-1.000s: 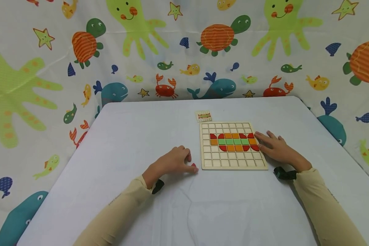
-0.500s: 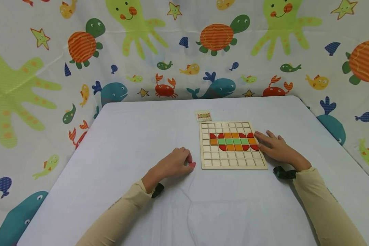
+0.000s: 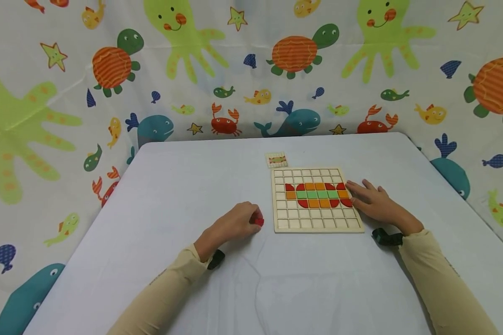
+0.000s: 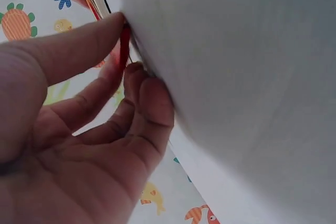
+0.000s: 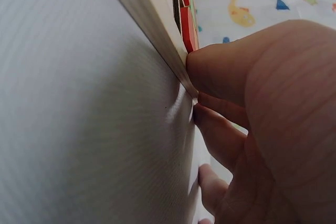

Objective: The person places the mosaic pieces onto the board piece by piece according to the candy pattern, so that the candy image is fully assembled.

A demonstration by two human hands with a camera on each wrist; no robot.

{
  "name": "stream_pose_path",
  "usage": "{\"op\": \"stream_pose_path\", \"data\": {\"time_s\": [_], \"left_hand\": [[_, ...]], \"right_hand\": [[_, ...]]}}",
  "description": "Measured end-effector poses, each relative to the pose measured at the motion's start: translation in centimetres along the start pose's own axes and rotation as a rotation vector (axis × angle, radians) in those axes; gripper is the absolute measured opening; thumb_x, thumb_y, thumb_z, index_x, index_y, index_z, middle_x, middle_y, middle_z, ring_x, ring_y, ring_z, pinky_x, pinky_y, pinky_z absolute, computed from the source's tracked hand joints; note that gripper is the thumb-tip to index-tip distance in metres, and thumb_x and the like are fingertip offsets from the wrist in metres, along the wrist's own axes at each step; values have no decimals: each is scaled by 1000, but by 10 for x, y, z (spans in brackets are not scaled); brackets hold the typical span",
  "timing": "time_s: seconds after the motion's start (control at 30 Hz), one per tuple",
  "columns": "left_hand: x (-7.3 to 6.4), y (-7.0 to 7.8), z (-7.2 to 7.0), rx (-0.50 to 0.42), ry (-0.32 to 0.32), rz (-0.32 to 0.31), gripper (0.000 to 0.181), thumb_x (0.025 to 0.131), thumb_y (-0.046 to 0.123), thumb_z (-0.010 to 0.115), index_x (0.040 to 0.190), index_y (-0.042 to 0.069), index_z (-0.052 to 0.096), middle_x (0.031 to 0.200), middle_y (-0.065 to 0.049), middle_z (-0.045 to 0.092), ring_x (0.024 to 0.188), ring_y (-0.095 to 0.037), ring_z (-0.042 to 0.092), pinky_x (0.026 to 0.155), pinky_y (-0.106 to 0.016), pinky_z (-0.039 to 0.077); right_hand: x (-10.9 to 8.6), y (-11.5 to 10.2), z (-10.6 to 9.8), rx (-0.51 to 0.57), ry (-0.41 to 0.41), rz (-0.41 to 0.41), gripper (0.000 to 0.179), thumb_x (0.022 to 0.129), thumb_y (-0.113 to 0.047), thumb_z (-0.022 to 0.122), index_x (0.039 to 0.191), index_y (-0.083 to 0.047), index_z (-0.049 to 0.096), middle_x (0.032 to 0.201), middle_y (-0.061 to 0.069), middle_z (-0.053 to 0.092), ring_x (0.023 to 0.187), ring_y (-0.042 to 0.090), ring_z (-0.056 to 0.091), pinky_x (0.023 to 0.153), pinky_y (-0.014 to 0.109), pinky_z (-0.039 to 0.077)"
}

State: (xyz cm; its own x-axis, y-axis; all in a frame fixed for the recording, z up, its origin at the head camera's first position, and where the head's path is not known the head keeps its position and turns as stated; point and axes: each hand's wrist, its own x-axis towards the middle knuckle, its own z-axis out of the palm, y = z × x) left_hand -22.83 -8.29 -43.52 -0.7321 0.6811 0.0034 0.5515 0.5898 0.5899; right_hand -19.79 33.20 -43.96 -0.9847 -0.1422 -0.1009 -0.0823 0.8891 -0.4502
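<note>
My left hand (image 3: 232, 225) pinches a small red puzzle tile (image 3: 259, 222) between thumb and fingers, just left of the wooden grid board (image 3: 318, 225). In the left wrist view the red tile (image 4: 124, 48) shows edge-on at the thumb tip, close to the tabletop. My right hand (image 3: 377, 202) rests against the board's right edge with its fingers spread. From the right wrist, the thumb touches the side of the board (image 5: 152, 19) and the other fingertips lie low beside it. Orange, green and red tiles fill several middle squares of the board.
A small pattern card (image 3: 277, 160) lies at the board's upper left corner and carries a similar coloured design. The white-covered table (image 3: 184, 186) ends at a sea-animal cloth (image 3: 234, 56) hanging behind and at both sides.
My left fingers have closed on the red tile, drawn it slightly left, and it now looks tilted in the grip. The right hand and the board have stayed in place.
</note>
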Motion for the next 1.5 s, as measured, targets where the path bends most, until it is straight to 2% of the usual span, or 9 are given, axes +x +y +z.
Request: {"op": "stream_pose_path", "data": {"time_s": [0.17, 0.3, 0.5, 0.57, 0.8, 0.97, 1.07, 1.23, 1.5], "left_hand": [[9, -2, -1, -78, 59, 1, 9, 95, -1, 76, 99, 6, 72, 88, 0, 68, 83, -15, 59, 77, -30, 51], [22, 2, -2, -139, 110, -47, 9, 97, 4, 76, 106, 7, 79, 90, 1, 70, 84, -17, 60, 78, -31, 51], [43, 7, 0, -280, 119, -126, 19, 101, 9, 74, 118, 5, 81, 100, -2, 74, 87, -19, 62, 74, -28, 50], [49, 8, 2, -310, 123, -131, 20, 101, 8, 73, 120, 5, 81, 101, -3, 75, 89, -20, 63, 76, -28, 51], [71, 15, 9, -364, 132, -111, 13, 100, 10, 77, 110, 4, 81, 100, -3, 75, 95, -21, 64, 82, -29, 53], [83, 21, 14, -405, 121, -136, 7, 98, 9, 78, 102, 3, 80, 92, -4, 74, 82, -19, 66, 75, -26, 55], [87, 23, 16, -396, 109, -142, 6, 98, 9, 78, 101, 3, 80, 92, -4, 73, 79, -19, 66, 72, -26, 56], [89, 29, 18, -323, 116, -133, 6, 98, 9, 78, 100, 4, 81, 96, -2, 73, 87, -19, 64, 74, -27, 54], [89, 34, 21, -135, 130, -77, 8, 98, 5, 75, 98, 0, 80, 94, -6, 76, 82, -18, 65, 72, -28, 54]], "right_hand": [[0, 1, -1, -7, 5, -7, 65, 111, -29, 57, 163, 3, 36, 167, 32, 28, 155, 61, 4, 117, 79, -1], [1, 2, -1, 1, 2, -6, 65, 110, -28, 57, 163, 2, 35, 168, 32, 27, 155, 61, 3, 117, 79, -2], [1, 2, 1, 16, -3, -11, 65, 110, -28, 57, 163, 3, 34, 168, 32, 27, 155, 61, 3, 117, 79, -3], [0, 0, 1, 18, -5, -12, 66, 110, -29, 57, 163, 3, 35, 168, 32, 26, 155, 61, 2, 118, 78, -3], [-1, 0, 0, 12, 9, -6, 64, 110, -28, 57, 162, 3, 36, 168, 32, 27, 155, 61, 3, 118, 78, -3], [-1, 0, 1, 13, 9, -7, 64, 110, -28, 57, 163, 3, 36, 168, 32, 27, 155, 60, 3, 117, 79, -2], [-1, 0, 1, 7, 11, -7, 64, 110, -28, 56, 163, 3, 36, 168, 32, 27, 155, 60, 3, 118, 79, -2], [0, -1, 1, 12, 22, -22, 64, 110, -28, 56, 162, 3, 36, 168, 32, 28, 155, 60, 4, 117, 79, -2], [-1, -1, 3, 10, 24, -20, 63, 110, -26, 56, 162, 4, 37, 168, 31, 28, 155, 61, 4, 117, 79, -2]]}}
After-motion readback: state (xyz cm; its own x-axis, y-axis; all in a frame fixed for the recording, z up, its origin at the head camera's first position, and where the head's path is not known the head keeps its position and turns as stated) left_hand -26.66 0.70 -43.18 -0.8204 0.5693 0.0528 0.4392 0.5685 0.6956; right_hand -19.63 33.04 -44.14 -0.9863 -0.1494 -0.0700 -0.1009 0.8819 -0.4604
